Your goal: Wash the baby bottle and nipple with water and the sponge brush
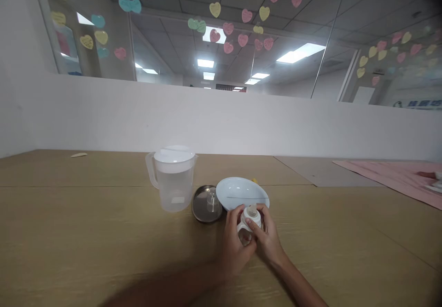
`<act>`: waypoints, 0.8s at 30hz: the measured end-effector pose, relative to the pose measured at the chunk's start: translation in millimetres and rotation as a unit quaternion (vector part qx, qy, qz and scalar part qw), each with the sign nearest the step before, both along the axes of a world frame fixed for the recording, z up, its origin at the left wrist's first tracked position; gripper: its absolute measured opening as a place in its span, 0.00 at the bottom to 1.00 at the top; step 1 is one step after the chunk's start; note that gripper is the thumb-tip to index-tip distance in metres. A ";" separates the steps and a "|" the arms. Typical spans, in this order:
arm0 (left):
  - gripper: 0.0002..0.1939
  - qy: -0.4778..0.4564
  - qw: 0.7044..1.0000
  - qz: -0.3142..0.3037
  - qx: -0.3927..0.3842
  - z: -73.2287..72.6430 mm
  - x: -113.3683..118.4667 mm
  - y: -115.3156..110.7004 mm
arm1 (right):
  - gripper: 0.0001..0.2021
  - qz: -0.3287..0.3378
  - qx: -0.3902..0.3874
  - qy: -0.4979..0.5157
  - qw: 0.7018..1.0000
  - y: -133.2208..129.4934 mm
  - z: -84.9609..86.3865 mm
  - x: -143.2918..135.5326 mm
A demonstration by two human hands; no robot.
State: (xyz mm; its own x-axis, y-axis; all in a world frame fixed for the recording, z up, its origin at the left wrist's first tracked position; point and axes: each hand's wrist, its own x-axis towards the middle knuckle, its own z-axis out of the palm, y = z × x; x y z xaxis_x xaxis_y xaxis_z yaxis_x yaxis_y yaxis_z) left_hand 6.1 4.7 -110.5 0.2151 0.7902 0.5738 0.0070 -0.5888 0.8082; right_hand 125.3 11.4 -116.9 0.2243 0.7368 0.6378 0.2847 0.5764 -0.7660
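A baby bottle (251, 218) with a white collar, a white handle and a clear teat is held between both my hands, teat upward, over the table's near side. My left hand (235, 242) is closed around its left side and lower body. From the right, my right hand (270, 239) grips it, with the thumb on the white collar; part of the bottle is hidden by fingers. Just beyond stands a white bowl (238, 186) with a thin dark line across it. Left of that, a round metal dish (200, 212) holds a clear dome-shaped cap (212, 201).
A lidded clear plastic pitcher (175, 182) stands left of the metal dish. Something small and yellow (254, 181) peeks out behind the bowl. A pink cloth (386, 176) lies at the far right. One flat pale piece (79, 154) rests at the back left, near the white wall (221, 123).
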 end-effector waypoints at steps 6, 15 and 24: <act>0.30 -0.002 1.000 0.010 -0.015 -4.5 1.3 -4.0 | 0.12 -0.044 0.030 -0.081 0.995 3.0 -1.8 4.0; 0.26 -0.168 0.958 0.203 -0.113 22.5 -31.0 64.0 | 0.10 -0.081 0.082 -0.161 0.980 5.1 -3.4 7.2; 0.21 0.241 0.953 0.182 0.002 17.6 -77.0 115.5 | 0.09 -0.086 0.085 -0.169 0.978 4.7 -4.4 5.9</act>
State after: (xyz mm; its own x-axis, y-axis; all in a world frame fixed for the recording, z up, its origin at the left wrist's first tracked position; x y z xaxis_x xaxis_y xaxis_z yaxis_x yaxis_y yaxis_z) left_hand -71.0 120.2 -92.9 0.1668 0.8611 0.4803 0.5822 -0.4792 0.6569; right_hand 131.3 16.2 -121.3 0.0906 0.5831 0.8074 0.6081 0.6096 -0.5085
